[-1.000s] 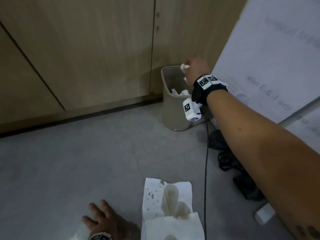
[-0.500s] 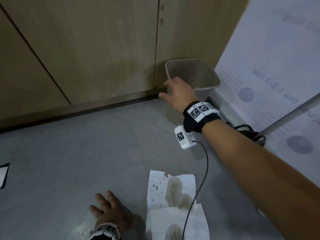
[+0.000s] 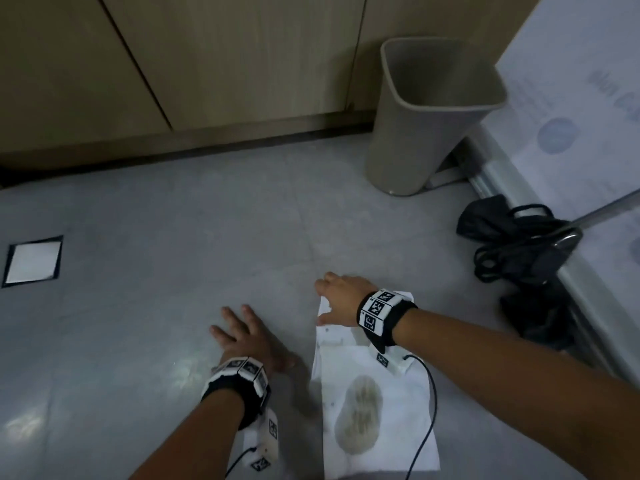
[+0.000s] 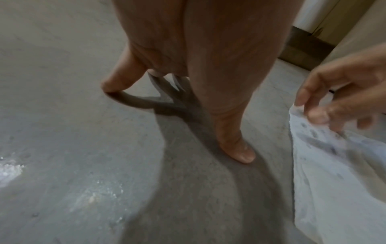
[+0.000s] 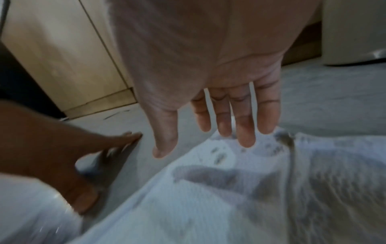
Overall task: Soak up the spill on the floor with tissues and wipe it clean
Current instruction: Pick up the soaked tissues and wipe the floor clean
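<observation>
Two overlapping white tissues [image 3: 388, 386] lie flat on the grey floor, the nearer one with a brown soaked stain [image 3: 360, 414]. My right hand [image 3: 332, 299] reaches over their far end with straight fingers, the fingertips [image 5: 246, 140] at the spotted far edge of the tissues [image 5: 229, 189] and holding nothing. My left hand [image 3: 242, 336] lies flat on the floor just left of the tissues, fingers spread. In the left wrist view its thumb [image 4: 240, 153] presses the floor beside the tissue edge [image 4: 334, 165].
A beige waste bin [image 3: 426, 112] stands against the wooden wall panels at the back right. Black cloth and cables [image 3: 519, 244] lie beside a metal-framed board on the right. A white square [image 3: 33, 261] marks the floor at left. A shiny patch [image 3: 183, 368] glints near my left wrist.
My right hand held a crumpled tissue over the bin, then came away empty and swung back down to the far end of the tissues. The left hand stayed on the floor.
</observation>
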{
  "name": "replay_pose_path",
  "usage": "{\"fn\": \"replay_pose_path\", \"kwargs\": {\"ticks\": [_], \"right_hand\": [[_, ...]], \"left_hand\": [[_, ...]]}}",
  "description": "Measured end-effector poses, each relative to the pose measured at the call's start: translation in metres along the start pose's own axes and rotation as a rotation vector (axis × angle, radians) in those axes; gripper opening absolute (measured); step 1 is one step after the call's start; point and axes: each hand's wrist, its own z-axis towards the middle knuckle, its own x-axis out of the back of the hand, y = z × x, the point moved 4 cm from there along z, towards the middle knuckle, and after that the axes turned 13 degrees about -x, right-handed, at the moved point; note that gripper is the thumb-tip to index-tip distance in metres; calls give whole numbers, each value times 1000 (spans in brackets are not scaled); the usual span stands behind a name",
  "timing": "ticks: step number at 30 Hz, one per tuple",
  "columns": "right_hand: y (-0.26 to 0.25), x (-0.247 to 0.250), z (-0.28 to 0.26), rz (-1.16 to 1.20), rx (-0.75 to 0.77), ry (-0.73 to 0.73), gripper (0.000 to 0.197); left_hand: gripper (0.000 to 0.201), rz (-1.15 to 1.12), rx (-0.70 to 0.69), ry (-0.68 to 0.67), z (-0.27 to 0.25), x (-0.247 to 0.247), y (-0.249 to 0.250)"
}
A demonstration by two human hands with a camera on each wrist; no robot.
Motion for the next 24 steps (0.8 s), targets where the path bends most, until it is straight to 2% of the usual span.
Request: {"fn": "replay_pose_path", "kwargs": {"ticks": [3,7,10,12,16,19,24], "right_hand": [[-3,-21,-4,-66,5,1,66],[-3,-38,-8,1,95,-67,31],[-1,-32,-12,135,156,-76,13],[6,-13,-12,333,137,31,3],[40,23,-12,569,60,326,4],[62,20,-21,469,30,428,5],[67,-21,-41,200,20,270,16]], "left_hand": [[155,-1,6,-8,0,0,1],[158,14,5,-12,-1,1,0],[156,19,0,-19,-4,4,2],[152,10,-11,-20,-7,6,4],[150,19,-22,-25,-11,8,5],[150,25,-24,-32,-12,8,6],[151,21,-17,-31,-14,10,7]]}}
